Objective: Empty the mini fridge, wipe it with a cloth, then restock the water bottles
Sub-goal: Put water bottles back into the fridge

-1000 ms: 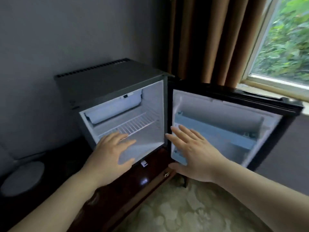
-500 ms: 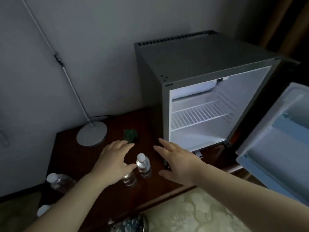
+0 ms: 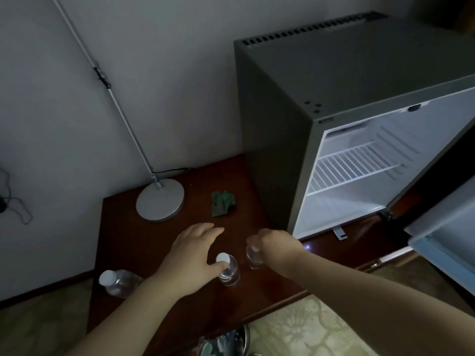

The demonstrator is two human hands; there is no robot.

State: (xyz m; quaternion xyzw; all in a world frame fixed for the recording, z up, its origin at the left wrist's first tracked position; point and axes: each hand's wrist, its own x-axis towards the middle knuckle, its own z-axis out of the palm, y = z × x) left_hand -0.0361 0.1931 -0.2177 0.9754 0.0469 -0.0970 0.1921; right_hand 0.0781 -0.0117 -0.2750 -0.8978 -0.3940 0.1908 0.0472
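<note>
- The head view looks down in dim light at a dark wooden cabinet standing against a pale wall.
- A grey mini fridge sits on the right part of the cabinet top. Its door is swung open at the right edge of the view, and the lit white interior shows 1 wire shelf.
- 3 clear water bottles are outside the fridge, near the cabinet's front edge.
- The left hand reaches in from below with its fingers straight and spread, grip released. Its thumb touches the first water bottle just below the white cap. This bottle stands upright.
- The right hand has its fingers curled down over the top of the second water bottle, grasping it and hiding the cap. This bottle stands just beside the first, nearer the fridge.
- The third water bottle, white-capped, is at the cabinet's left front corner, well apart from the other 2. It is unclear whether it stands upright or leans.
- A crumpled green cloth lies on the cabinet top between the fridge's side and a round grey lamp base.
- The lamp pole slants up and left along the wall.
- At the bottom edge are the rim of a metal bin and a pale patterned carpet.
</note>
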